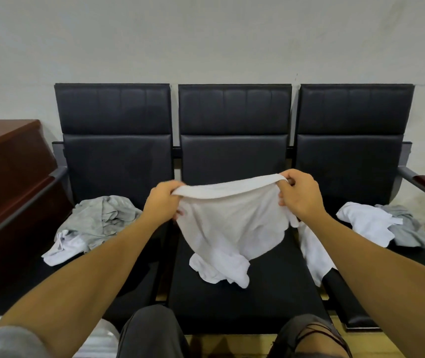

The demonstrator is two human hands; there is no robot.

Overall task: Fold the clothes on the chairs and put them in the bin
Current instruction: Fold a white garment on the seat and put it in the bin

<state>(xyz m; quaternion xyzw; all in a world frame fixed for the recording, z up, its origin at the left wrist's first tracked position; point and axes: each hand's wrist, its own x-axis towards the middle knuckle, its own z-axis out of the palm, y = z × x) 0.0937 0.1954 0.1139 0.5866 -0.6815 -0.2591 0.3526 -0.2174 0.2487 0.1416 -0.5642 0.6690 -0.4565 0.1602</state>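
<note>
No text, label, brand, number or sign can be read anywhere.

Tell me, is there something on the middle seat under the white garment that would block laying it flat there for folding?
Nothing visible does. Both the left hand and right hand grip the white garment by its top edge, and its lower part already rests on the middle seat. The other clothes lie on the side seats.

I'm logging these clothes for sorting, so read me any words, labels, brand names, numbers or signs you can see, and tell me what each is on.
None can be read.
The white garment held up by the left hand and right hand shows no print or tag.
The grey clothes and the chairs show none either.
</note>
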